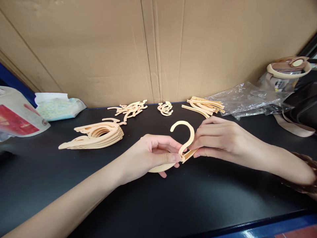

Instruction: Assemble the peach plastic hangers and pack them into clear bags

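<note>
Though faintly glossy, black tabletop (158, 205) beneath the hanger (192, 134), brown cardboard (99, 49) behind.

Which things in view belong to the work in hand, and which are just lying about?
Belonging, judging by matching colour:
hooked piece, in the left hand
slim piece, in the right hand
stacked pieces
left pile, middle pile, right pile

Apparently lying about:
tissue pack
red-and-white container
lidded bottle
clear plastic bag, possibly packaging

One held hook (191, 132); one hanger stack (99, 142); three loose piles (131, 108) (168, 109) (205, 105)
</note>
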`<state>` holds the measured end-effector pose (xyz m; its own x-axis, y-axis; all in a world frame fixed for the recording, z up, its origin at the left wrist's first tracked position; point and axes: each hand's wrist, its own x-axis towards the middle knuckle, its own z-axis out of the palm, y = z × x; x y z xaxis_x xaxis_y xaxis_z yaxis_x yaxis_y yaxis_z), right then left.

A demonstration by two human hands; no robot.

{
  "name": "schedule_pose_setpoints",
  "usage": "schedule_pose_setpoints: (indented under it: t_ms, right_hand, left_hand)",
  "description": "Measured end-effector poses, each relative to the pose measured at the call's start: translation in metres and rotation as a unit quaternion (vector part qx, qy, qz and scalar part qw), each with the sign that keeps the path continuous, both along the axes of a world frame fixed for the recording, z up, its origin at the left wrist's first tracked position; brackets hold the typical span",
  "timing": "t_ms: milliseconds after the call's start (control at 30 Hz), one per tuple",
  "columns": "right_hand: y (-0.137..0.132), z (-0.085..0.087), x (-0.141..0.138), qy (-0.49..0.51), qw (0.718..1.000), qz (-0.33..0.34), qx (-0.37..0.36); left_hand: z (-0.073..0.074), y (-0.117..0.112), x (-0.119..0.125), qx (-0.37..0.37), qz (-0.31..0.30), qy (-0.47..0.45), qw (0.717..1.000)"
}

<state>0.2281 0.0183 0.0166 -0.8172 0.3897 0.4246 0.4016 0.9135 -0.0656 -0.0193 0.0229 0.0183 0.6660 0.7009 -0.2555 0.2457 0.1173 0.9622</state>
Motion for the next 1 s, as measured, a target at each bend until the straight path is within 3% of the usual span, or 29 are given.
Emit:
schedule_pose_setpoints:
  t_ms: [133, 500, 900, 1000]
  right_hand:
    - [0.000, -0.001, 0.000, -0.004, 1.000, -0.018, -0.011]
    - [-0.004, -0.003, 0.001, 0.025, 0.980, -0.048, -0.192]
    - [-0.007, -0.013, -0.014, 0.082, 0.951, -0.158, -0.254]
    - [-0.006, -0.016, -0.017, 0.132, 0.932, -0.190, -0.278]
  left_hand:
    - [-0.001, 0.001, -0.001, -0.020, -0.007, -0.025, 0.999]
    - [0.002, 0.001, 0.000, -0.028, 0.026, -0.050, 0.998]
    - [0.001, -0.003, 0.001, 0.059, 0.106, -0.015, 0.992]
    - [0.000, -0.008, 0.007, 0.113, 0.124, -0.021, 0.986]
